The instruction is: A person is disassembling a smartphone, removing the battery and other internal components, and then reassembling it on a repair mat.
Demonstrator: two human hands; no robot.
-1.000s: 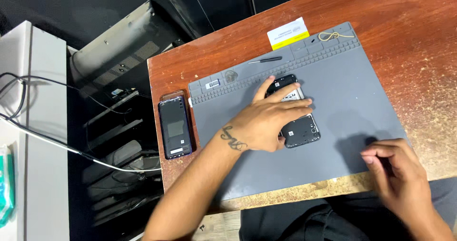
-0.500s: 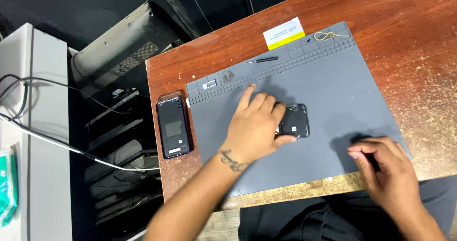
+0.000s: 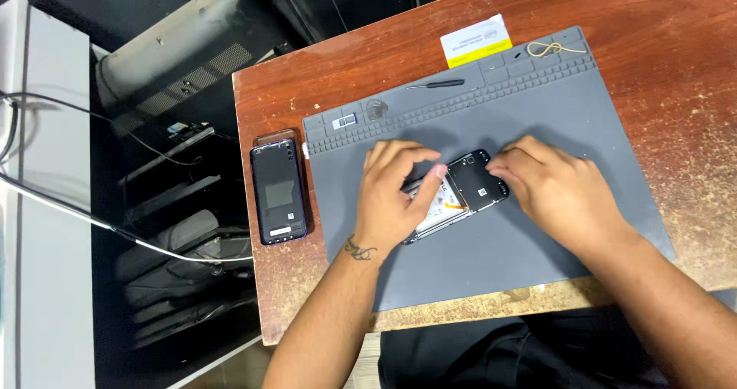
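An opened phone (image 3: 461,193) with its back removed lies tilted on the grey work mat (image 3: 553,112). My left hand (image 3: 391,197) rests over its lower end, thumb and fingers pinching its edge. My right hand (image 3: 556,193) touches the phone's upper right end with its fingertips. The phone's lower part is hidden under my left hand. I cannot tell whether my right hand holds a tool.
A dark phone back cover (image 3: 278,193) lies on the wooden table (image 3: 675,20) left of the mat. A small screwdriver (image 3: 436,85), a rubber band (image 3: 545,48) and small parts (image 3: 361,115) sit along the mat's top edge. A white-yellow card (image 3: 476,41) lies behind.
My right hand moved from the mat's lower right corner up to the phone. My left hand shifted left, uncovering the phone's upper part.
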